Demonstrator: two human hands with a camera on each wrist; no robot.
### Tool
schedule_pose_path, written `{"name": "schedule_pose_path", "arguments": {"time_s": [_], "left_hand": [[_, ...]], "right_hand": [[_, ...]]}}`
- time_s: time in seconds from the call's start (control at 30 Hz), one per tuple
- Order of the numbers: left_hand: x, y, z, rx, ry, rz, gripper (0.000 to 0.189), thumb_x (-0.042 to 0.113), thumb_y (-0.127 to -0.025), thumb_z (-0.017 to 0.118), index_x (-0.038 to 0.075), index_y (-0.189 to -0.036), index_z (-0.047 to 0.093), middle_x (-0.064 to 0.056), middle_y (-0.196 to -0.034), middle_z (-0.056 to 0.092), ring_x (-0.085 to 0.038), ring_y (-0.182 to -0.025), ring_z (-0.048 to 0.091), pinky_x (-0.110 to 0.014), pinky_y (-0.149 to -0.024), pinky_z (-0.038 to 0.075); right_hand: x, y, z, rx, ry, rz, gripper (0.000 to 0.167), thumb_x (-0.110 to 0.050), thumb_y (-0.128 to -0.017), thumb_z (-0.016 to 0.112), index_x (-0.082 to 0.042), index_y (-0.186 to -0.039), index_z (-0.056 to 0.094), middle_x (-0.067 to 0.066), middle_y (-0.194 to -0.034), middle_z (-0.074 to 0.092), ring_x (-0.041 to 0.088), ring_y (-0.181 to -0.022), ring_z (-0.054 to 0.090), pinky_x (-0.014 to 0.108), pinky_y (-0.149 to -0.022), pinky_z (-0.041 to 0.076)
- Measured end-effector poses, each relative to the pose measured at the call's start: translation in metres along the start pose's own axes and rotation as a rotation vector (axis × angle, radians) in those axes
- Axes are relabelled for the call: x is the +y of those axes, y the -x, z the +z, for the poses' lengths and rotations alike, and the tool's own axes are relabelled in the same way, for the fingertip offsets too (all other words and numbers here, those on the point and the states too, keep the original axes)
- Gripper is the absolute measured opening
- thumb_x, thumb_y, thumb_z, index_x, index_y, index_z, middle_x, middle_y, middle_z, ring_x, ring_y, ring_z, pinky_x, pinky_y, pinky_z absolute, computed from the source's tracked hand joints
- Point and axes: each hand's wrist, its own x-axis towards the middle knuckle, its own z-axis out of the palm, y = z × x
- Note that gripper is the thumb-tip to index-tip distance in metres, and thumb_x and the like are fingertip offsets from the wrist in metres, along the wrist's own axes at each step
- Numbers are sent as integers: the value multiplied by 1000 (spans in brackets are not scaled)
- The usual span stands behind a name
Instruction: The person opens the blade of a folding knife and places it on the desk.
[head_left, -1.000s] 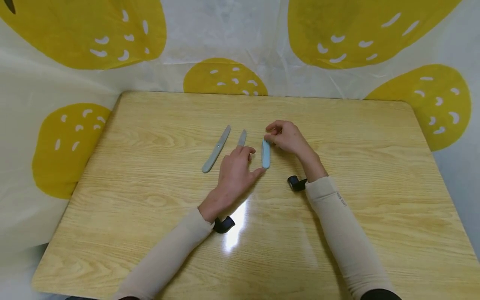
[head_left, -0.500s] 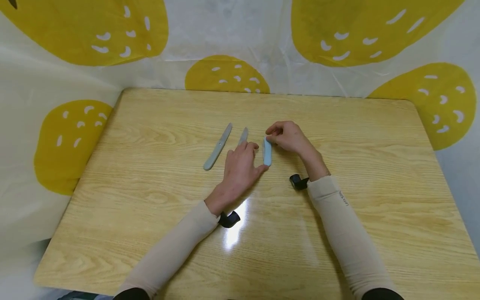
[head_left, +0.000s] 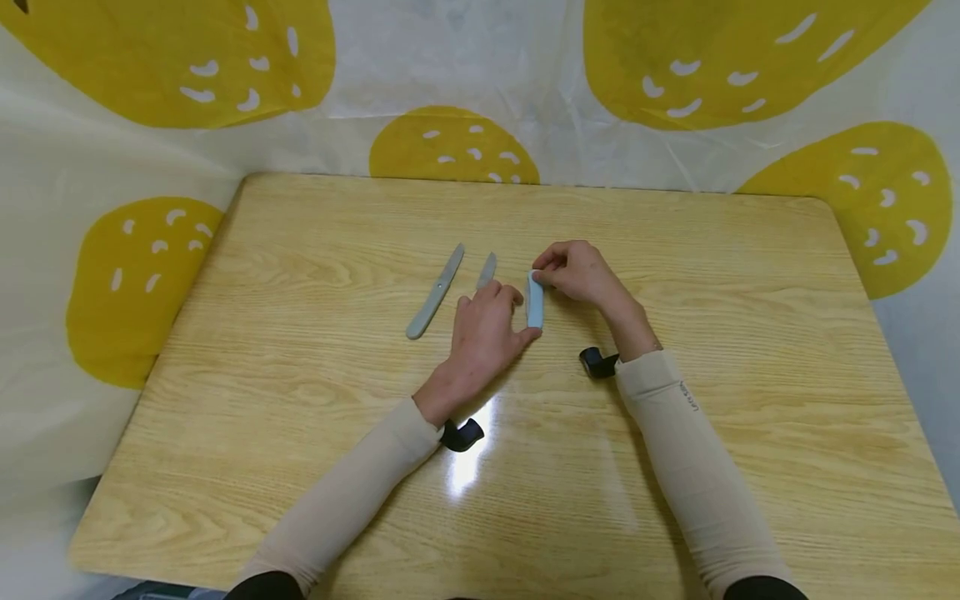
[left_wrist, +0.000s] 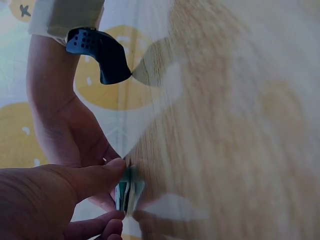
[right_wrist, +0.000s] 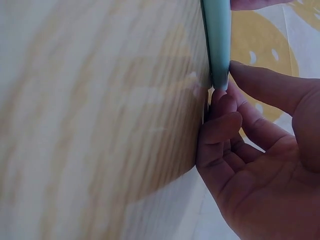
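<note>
A light-blue folded pocket knife (head_left: 535, 303) stands lengthwise between the hands, close over the wooden table. The right hand (head_left: 581, 271) pinches its far end; in the right wrist view the thumb (right_wrist: 265, 85) is on the blue handle (right_wrist: 218, 45). At the near end, the left hand (head_left: 483, 332) holds it with thumb and bent fingers, seen around the knife (left_wrist: 127, 192) in the left wrist view. Left of the hands lies an opened pocket knife (head_left: 435, 292) with a grey handle. A second blade (head_left: 487, 270) pokes out past the left hand, which hides the rest.
The wood-grain table (head_left: 300, 267) extends around the hands. Behind and left of it hangs a white curtain (head_left: 465, 67) with yellow patterns. Black wrist mounts, left (head_left: 462, 435) and right (head_left: 597, 362), stick out from the sleeves close over the table.
The blue pocket knife has tilted, so more of its smooth blue side shows. The left hand has shifted slightly right and away; the right hand has barely moved.
</note>
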Motion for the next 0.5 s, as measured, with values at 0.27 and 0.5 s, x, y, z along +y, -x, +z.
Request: {"name": "schedule_pose_path", "arguments": {"time_s": [0.27, 0.5], "left_hand": [[3, -1, -1, -22, -43, -1, 43, 47, -89, 81, 15, -118, 76, -2, -108, 70, -22, -101, 65, -38, -83, 44], [4, 0, -1, -22, -37, 2, 42, 45, -89, 82, 15, -118, 76, 0, -110, 72, -19, -104, 65, -37, -83, 45]], "right_hand": [[-2, 1, -2, -16, 3, 7, 21, -17, -100, 70, 0, -113, 72, 9, -96, 67, 19, -82, 56, 27, -72, 46], [-1, 3, -4, -25, -38, -4, 21, -18, -98, 72, -2, -112, 69, 11, -98, 67, 19, -82, 57, 26, -69, 46]]}}
